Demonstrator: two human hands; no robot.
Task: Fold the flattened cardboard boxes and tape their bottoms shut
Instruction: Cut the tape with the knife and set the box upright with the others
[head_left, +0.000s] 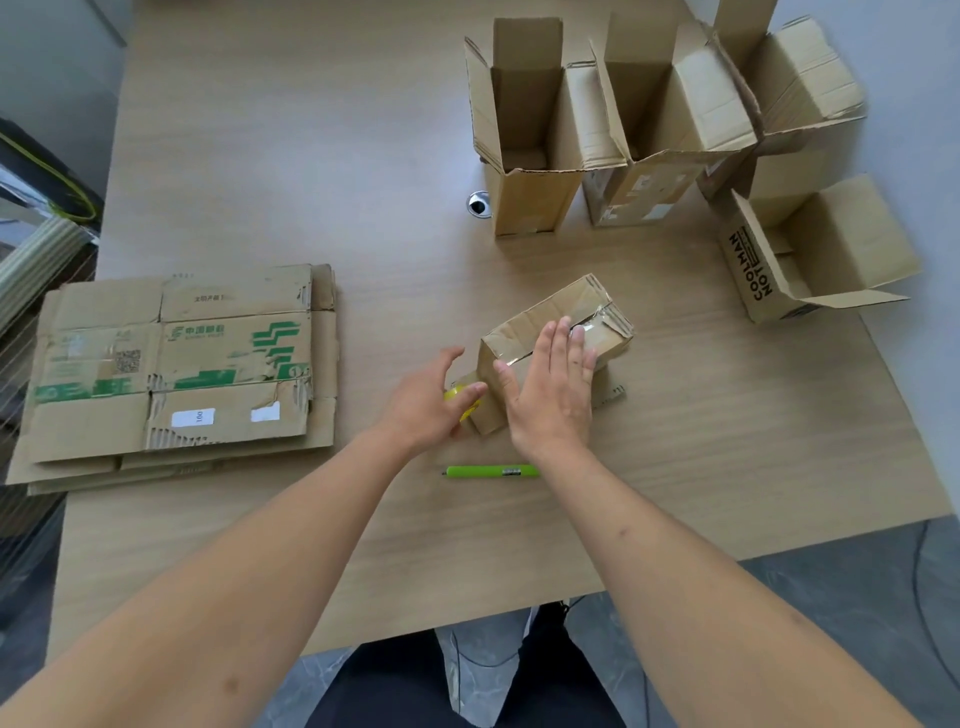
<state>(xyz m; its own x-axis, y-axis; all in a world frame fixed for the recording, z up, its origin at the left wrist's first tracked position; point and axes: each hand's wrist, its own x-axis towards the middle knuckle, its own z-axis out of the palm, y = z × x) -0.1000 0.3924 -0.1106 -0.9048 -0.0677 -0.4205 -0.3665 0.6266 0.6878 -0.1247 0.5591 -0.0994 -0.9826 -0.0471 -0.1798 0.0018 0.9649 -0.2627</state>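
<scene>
Nearest on the table, a green cutter, kept within reach for the tape; just beyond, right hand flat, fingers straight, pressing tape onto the upturned box bottom; left hand curled round a yellow tape roll beside it; left, flat boxes stacked, waiting; far right, finished boxes standing open.

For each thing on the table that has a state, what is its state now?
Small box: upturned, bottom taped.
Right hand: flat on it.
Left hand: holds yellow tape roll.
Flattened boxes: stacked, unfolded.
Standing boxes: upright, tops open.
Green knife: lying unused.
</scene>
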